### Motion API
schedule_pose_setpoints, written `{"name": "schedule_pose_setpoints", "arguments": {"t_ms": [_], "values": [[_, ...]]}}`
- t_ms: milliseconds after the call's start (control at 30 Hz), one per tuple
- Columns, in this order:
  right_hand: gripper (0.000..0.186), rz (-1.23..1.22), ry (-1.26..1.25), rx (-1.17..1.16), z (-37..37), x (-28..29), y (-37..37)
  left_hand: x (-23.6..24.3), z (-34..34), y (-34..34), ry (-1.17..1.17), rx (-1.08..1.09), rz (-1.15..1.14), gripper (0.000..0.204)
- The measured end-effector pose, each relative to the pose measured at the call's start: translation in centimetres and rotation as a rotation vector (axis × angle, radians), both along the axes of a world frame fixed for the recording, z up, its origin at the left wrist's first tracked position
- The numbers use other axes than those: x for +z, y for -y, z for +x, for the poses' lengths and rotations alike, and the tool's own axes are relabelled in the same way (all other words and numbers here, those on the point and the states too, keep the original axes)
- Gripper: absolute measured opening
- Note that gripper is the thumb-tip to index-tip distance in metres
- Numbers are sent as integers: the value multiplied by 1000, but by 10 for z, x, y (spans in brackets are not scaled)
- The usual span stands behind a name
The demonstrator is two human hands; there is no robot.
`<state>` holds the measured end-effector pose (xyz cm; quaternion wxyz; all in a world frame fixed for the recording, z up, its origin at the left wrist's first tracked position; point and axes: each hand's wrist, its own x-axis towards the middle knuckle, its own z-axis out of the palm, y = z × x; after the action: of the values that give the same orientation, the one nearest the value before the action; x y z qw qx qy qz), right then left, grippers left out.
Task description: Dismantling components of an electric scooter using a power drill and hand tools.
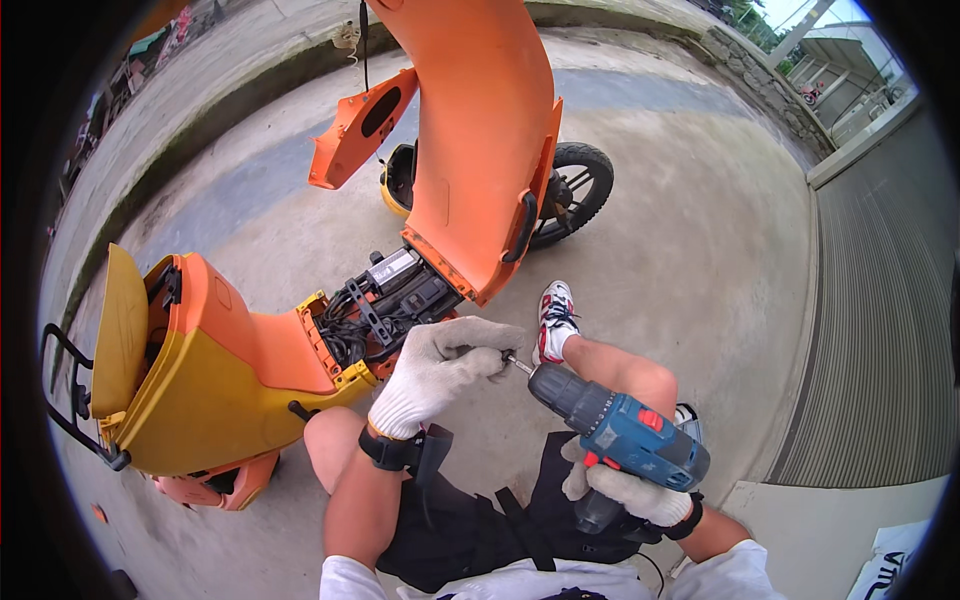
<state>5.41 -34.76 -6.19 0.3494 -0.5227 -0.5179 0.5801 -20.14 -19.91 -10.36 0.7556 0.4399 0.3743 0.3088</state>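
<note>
My right hand, in a whitish knit glove, grips a blue-and-black cordless drill by its handle, a finger near the red trigger. The drill points left, and a thin silver bit sticks out of its black chuck. Gloved as well, my left hand is closed, its thumb and fingertips pinched at the bit's tip around a small dark piece too small to name. Just beyond that hand is the open middle of an orange-and-yellow scooter, showing black wiring and a silver-topped unit.
The scooter's tall orange front panel stands ahead, with a loose-hanging orange side piece and the front wheel behind it. A yellow flap is raised at the rear. To the right is a grey ribbed shutter; concrete ground lies between.
</note>
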Motion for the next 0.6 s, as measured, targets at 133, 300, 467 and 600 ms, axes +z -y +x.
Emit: {"name": "schedule_pose_setpoints", "arguments": {"t_ms": [133, 300, 467, 600], "values": [[53, 10, -24, -52, -14, 7, 3, -5, -7, 1, -3, -26, 55, 33], [56, -23, -76, -58, -29, 14, 2, -7, -19, 9, -22, -36, 28, 31], [59, -79, -181, -58, -31, 18, -6, -21, -13, 6, 35, -43, -51, 28], [67, -80, -107, -126, -32, 13, -10, -35, -5, 7, 186, -42, -177, 40]]}}
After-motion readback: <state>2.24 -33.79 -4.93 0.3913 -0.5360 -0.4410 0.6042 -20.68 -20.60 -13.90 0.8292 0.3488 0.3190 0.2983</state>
